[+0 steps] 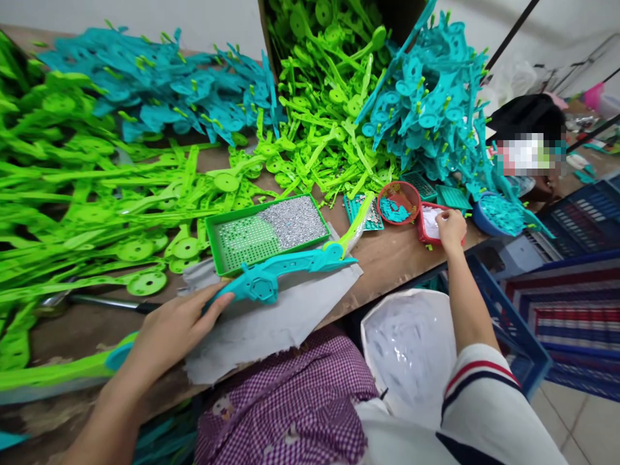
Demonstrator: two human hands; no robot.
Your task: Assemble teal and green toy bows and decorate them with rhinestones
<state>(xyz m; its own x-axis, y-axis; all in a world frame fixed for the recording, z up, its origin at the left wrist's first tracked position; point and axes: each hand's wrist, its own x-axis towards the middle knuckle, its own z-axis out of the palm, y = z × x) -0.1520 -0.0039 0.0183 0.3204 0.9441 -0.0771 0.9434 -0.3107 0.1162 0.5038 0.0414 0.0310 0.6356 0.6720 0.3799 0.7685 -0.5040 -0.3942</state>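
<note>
My left hand (179,326) is closed around the near end of a long teal plastic part (261,284) with a hexagonal recess. The part lies tilted over a grey cloth (271,329), and its far end meets a lime-green plastic arm (357,223). My right hand (451,229) reaches into a small red basket (420,226) of white pieces, its fingertips pinched together. What those fingers hold, if anything, is too small to make out. Just beyond the teal part stands a green perforated tray (242,242), partly filled with small silvery metal pieces.
Lime-green parts (97,194) and teal parts (184,90) are heaped across the bench. A round red basket (400,201) and a blue bowl (498,213) hold teal pieces. A hammer-like tool (106,302) lies at left. Below are a white lined bin (409,342) and blue crates (571,310).
</note>
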